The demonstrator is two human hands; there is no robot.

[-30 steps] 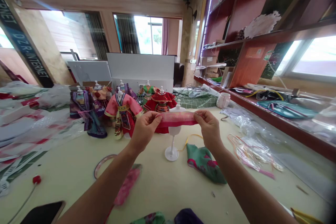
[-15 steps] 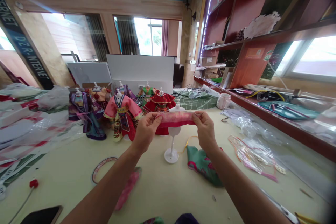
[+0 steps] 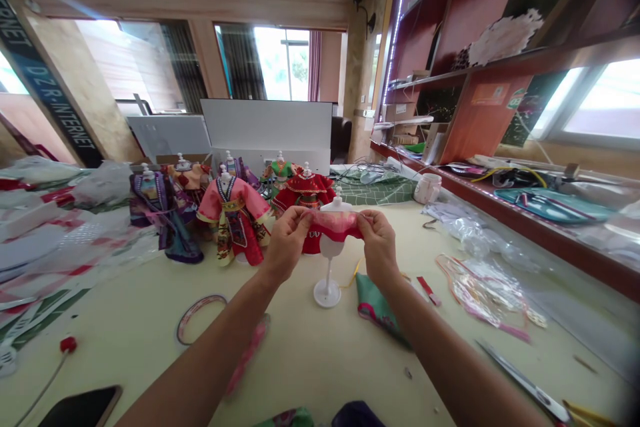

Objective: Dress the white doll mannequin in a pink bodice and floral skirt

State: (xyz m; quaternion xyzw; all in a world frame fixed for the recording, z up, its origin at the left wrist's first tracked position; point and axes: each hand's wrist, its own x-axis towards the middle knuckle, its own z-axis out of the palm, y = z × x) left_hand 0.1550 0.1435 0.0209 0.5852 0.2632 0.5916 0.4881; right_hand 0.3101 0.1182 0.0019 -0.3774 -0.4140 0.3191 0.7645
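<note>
A pink strip of fabric (image 3: 334,224) with a darker red lower edge stretches between my two hands, sagging a little in the middle. My left hand (image 3: 287,240) pinches one end between thumb and fingers. The other end is pinched by my right hand (image 3: 377,243). Just behind the strip stands a small white mannequin (image 3: 332,250) on a round base, its chest partly covered by the fabric. Below my right wrist lies a green cloth piece (image 3: 377,307) with a crimson edge. Under my left forearm, a pink patterned cloth (image 3: 247,353) shows in part.
Several dressed miniature mannequins, one in a pink robe (image 3: 234,217), stand at the back left. A tape roll (image 3: 183,323) lies left of my forearm, scissors (image 3: 525,380) at the right. A phone (image 3: 83,407) and plastic bags (image 3: 495,293) are on the table (image 3: 300,373).
My hands have come closer together, and the strip has gone from taut to slack and curved. A small red piece and more of the scissors now show by my right arm.
</note>
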